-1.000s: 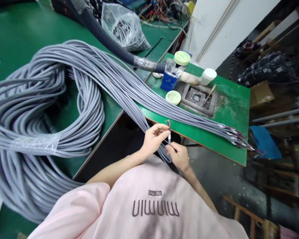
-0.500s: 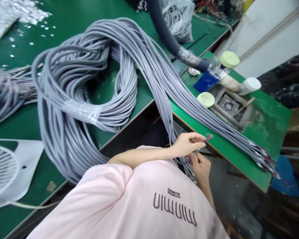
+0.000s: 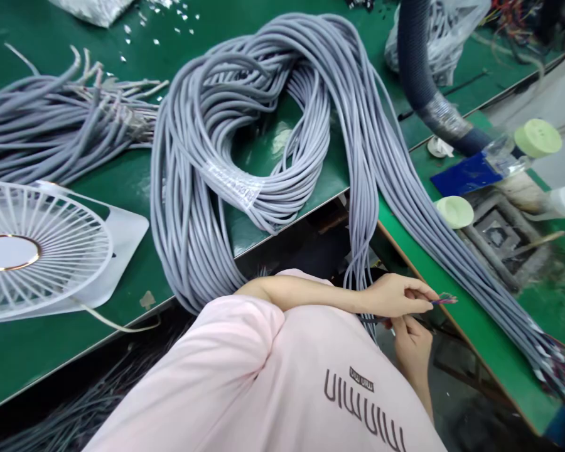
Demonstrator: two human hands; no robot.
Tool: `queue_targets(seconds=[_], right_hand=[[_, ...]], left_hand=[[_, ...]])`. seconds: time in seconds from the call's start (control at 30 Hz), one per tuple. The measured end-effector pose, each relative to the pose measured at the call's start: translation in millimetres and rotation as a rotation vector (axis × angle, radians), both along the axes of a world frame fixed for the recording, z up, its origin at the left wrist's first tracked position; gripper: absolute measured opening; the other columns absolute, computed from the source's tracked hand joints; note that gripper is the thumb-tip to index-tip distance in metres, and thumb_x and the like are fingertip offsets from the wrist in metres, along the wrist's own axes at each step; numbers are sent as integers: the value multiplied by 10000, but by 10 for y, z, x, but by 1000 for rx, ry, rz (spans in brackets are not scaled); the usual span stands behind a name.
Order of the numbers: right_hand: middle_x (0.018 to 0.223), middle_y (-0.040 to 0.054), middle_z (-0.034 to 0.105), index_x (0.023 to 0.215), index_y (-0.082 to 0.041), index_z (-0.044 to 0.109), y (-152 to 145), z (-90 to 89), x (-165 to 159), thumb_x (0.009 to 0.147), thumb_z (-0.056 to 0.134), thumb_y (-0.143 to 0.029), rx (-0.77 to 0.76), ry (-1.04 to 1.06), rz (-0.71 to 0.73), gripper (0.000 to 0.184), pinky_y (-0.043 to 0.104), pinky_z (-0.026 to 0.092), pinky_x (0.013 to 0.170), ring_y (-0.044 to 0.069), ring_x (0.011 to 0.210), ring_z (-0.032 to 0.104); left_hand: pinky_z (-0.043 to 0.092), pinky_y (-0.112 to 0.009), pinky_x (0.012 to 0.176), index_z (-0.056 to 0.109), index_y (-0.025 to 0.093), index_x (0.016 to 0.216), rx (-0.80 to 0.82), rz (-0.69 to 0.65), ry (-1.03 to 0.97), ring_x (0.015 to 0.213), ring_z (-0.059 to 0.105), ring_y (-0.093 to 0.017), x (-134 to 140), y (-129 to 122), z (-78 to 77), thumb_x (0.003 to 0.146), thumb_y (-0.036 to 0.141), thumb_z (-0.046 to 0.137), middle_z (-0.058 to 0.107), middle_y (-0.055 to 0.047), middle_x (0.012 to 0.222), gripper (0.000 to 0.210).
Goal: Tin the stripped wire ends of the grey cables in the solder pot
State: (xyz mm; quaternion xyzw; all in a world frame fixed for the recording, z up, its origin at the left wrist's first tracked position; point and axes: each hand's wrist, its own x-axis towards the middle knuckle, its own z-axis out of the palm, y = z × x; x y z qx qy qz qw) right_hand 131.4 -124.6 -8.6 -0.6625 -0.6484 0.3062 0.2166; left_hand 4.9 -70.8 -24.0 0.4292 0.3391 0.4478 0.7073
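My left hand [image 3: 395, 296] is pinched on the thin coloured wires [image 3: 446, 299] at the stripped end of a grey cable. Just below it, my right hand [image 3: 413, 345] has its fingers closed around what appears to be the same cable, partly hidden behind the left hand. Behind the hands, several grey cables [image 3: 362, 213] hang over the table edge. They run from a large grey cable coil [image 3: 306, 188] wrapped with clear tape. Another part of the bundle [image 3: 456, 257] stretches across a green board, its coloured wire ends [image 3: 553, 370] at the lower right.
A white fan [image 3: 75, 263] lies at the left, below another pile of grey cables [image 3: 42, 132]. At the right are a dark flexible hose [image 3: 414, 63], pale-lidded containers [image 3: 455, 211] and a square, grimy fixture [image 3: 499, 235]. A plastic bag [image 3: 445, 53] sits at the back.
The view has swung left, so the coil, hose and hands appear further right and more of the fan shows. Both hands keep their grip at the cable end.
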Motion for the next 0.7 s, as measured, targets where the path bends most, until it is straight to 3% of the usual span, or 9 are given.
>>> queue_targets(seconds=[0.23, 0.37, 0.5, 0.7], right_hand=[[491, 5, 551, 548, -145, 601, 16, -83, 122, 786, 599, -523, -47, 54, -5, 447, 252, 359, 489, 116, 471, 440], [569, 5, 593, 654, -151, 634, 60, -105, 104, 807, 594, -467, 10, 278, -101, 353, 256, 403, 529, 134, 534, 506], [602, 6, 631, 704, -166, 662, 146, -45, -10, 841, 577, -407, -34, 427, -55, 290, 253, 425, 550, 126, 540, 522], [597, 1, 646, 742, -182, 667, 211, -7, -59, 854, 556, -382, -25, 590, -51, 256, 238, 434, 518, 111, 500, 511]], left_hand=[[493, -212, 678, 685, 156, 1027, -18, 13, -59, 672, 598, -90, -46, -43, -3, 777, 264, 665, 667, -8, 790, 273], [459, -200, 540, 669, 132, 965, -116, 54, -183, 519, 542, -64, -118, -41, 57, 747, 285, 697, 622, 17, 655, 268], [388, -192, 401, 626, 131, 882, -214, 126, -259, 408, 496, -56, -151, 21, 143, 659, 328, 764, 613, 26, 643, 328], [438, -177, 494, 626, 138, 809, -195, 222, -208, 509, 549, -55, -138, 73, 300, 606, 284, 804, 624, 34, 636, 307]])
